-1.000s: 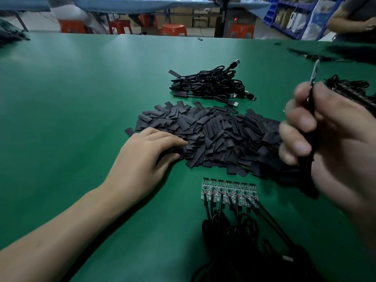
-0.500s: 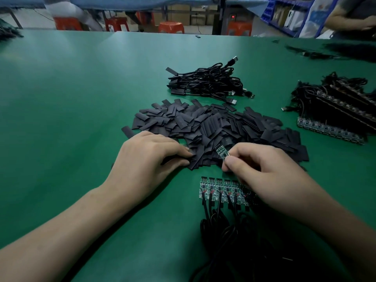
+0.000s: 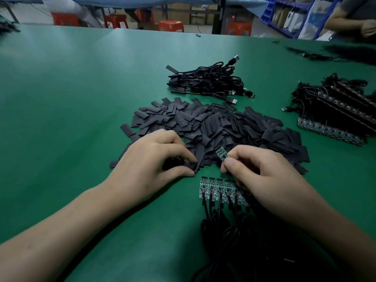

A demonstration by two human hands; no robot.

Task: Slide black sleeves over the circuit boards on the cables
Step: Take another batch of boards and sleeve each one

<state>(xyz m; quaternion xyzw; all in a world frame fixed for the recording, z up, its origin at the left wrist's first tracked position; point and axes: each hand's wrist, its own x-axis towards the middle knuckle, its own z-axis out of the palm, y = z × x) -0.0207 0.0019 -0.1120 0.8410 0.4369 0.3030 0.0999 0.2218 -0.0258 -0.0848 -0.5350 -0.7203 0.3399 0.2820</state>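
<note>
The circuit board (image 3: 221,153) sits pinched between the thumb and forefinger of the right hand (image 3: 262,176), raised just above the near edge of the pile of sleeves (image 3: 223,127). Its free end points up and away to the left. There is a narrow gap between that end and the left hand (image 3: 154,163). The left hand's fingers are curled, and its thumb and forefinger pinch one black sleeve (image 3: 195,166) at the pile's near edge, low on the table. The board is small, narrow and green, with tiny dark parts and a row of metal contacts at its far end. Its near end is hidden in the fingers.

Just below both hands lies a row of boards (image 3: 215,189), side by side and touching. Each is joined to one of the black cables (image 3: 230,239) that run down into a loose coil. The right wrist covers the row's right end.

The green table (image 3: 81,98) is open and wide to the left of the left arm. Beyond the pile lies a bundle of sleeved cables (image 3: 207,80) with plugs sticking out. A stack of boards on cables (image 3: 335,115) sits well apart, close to the right edge of the view. At the table's far edge stand orange stools (image 3: 171,25), and another person's arm (image 3: 345,23) shows at the top right.
</note>
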